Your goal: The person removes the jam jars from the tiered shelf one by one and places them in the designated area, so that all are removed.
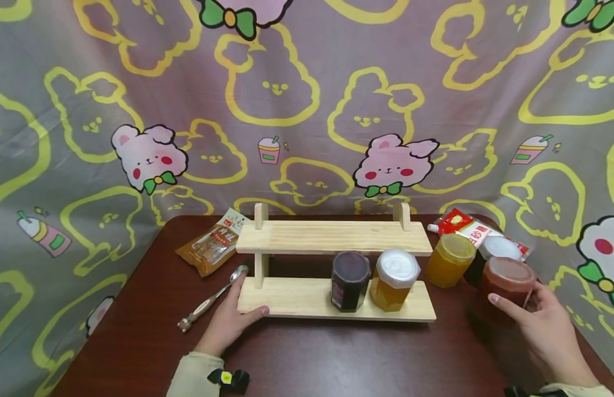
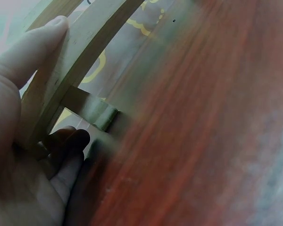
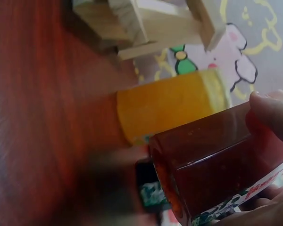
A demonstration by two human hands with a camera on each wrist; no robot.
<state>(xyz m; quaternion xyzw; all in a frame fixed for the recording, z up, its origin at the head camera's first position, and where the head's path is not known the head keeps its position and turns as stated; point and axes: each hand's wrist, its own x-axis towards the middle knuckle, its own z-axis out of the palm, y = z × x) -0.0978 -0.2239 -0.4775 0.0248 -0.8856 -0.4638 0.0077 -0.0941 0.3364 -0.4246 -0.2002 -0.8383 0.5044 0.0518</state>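
A small two-tier wooden shelf (image 1: pixel 297 299) stands on the table. My left hand (image 1: pixel 231 326) grips the left end of its lower board, thumb on top at the front edge and fingers around the end. In my right hand (image 1: pixel 552 325) is a jar of red jam (image 1: pixel 507 284), held between thumb and fingers; the right wrist view shows its base raised off the table and tilted. On the lower board, right of the middle, stand a dark purple jar (image 1: pixel 349 284) and an amber jar with a white lid (image 1: pixel 392 292).
Right of the shelf are a yellow jar (image 1: pixel 448 264) and a dark jar with a whitish lid (image 1: pixel 501 248), partly hidden by the red one. A red and white pouch (image 1: pixel 465 226) lies behind them. At left lie a brown food packet (image 1: pixel 212 245) and a spoon (image 1: pixel 207 303).
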